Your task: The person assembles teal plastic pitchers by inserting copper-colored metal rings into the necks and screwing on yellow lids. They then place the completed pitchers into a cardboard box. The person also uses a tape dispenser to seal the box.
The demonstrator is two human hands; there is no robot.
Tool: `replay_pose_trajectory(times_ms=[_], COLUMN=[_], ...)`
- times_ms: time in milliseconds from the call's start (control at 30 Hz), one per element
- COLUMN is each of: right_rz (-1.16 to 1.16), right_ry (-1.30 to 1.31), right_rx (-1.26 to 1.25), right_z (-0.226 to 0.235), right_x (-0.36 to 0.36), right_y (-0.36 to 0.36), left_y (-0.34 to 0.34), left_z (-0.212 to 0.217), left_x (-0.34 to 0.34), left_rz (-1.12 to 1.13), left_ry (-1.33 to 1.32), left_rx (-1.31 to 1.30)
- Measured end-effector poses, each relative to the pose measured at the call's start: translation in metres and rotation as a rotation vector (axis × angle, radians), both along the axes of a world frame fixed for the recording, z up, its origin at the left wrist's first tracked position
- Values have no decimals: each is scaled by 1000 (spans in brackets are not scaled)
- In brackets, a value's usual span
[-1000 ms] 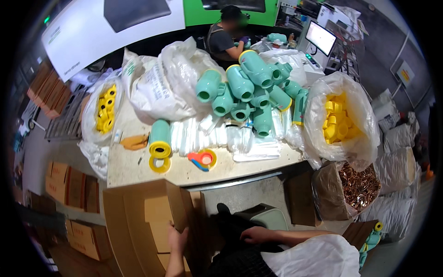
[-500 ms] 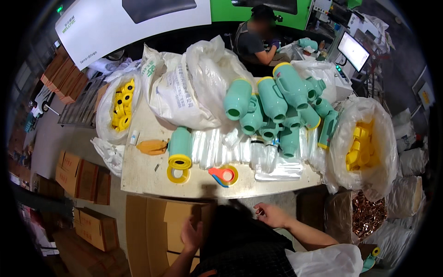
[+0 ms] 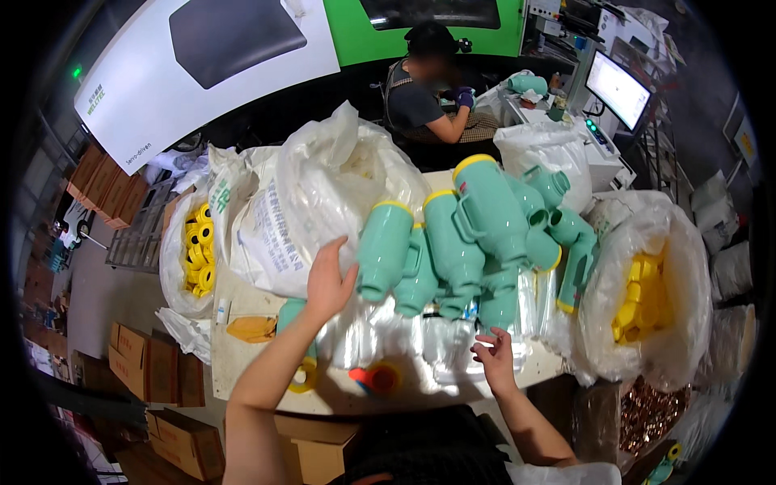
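My left hand [image 3: 327, 283] is open, fingers stretched and thumb apart, beside the leftmost teal plastic jug [image 3: 383, 250] of a pile. It holds nothing. My right hand [image 3: 495, 361] reaches over the table's front part, fingers loosely bent and apart, just below another teal jug [image 3: 498, 305]. Several of these jugs have handles and yellow rims, such as the big one [image 3: 491, 206] on top of the heap. Behind my left forearm, a separate teal jug [image 3: 291, 314] is mostly hidden. Clear plastic sleeves [image 3: 428, 343] lie under and in front of the pile.
A white woven sack [image 3: 263, 234] and a clear bag [image 3: 347, 153] stand behind. Bags of yellow parts flank the table, ringed caps [image 3: 200, 250] left and plain pieces [image 3: 643, 299] right. Tape rolls [image 3: 382, 377] lie near the front edge, above an open carton [image 3: 323, 453]. A co-worker [image 3: 428, 89] sits beyond.
Both hands have risen from above the carton and my lap and reached forward over the table, the left to the jug pile's side. The view has shifted; the jugs appear lower.
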State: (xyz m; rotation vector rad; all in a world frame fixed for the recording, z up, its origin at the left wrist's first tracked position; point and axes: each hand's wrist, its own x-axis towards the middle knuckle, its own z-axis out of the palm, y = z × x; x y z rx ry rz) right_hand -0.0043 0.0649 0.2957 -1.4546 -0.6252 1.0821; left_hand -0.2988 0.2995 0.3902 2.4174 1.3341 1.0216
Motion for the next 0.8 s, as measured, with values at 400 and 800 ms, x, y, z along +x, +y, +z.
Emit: replay_pose_trajectory(times_ms=[400,800], right_rz=[293,944], right_ry=[1343,314], right_rx=[-356,-381], right_z=[-44,12], right_x=[-147,-59], right_y=[205,135], left_y=[235,127], left_z=[-62,-58], left_x=[71,-129], left_rz=[174,312], left_ry=[995,991], left_rx=[-513,-486])
